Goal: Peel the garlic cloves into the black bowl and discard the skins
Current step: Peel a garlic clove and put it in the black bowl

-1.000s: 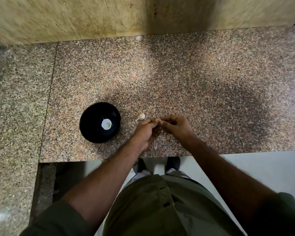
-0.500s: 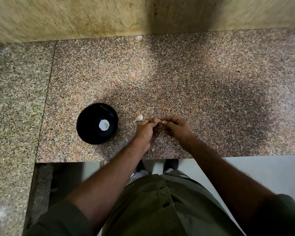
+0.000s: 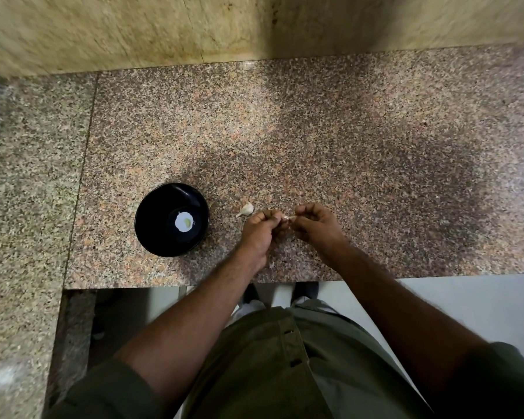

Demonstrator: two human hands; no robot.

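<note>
pinching papery garlic clove [image 3: 286, 217], left hand [image 3: 262, 229], right hand [image 3: 315, 225], speckled granite counter [image 3: 345, 140]

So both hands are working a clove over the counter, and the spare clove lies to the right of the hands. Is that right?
Not quite. In the head view the spare clove lies on the counter to the left of the hands, between the left hand and the bowl. Both hands, left and right hand, do pinch a clove.

Counter [image 3: 345, 140]: polished speckled granite, faint sheen noted | wall [image 3: 133, 28]: yellowish veined stone, smooth | black bowl [image 3: 152, 213]: glossy, highlights seen on rim | garlic clove [image 3: 246, 209]: papery, matt skin | shirt [image 3: 254, 373]: olive woven cloth, matt
</note>
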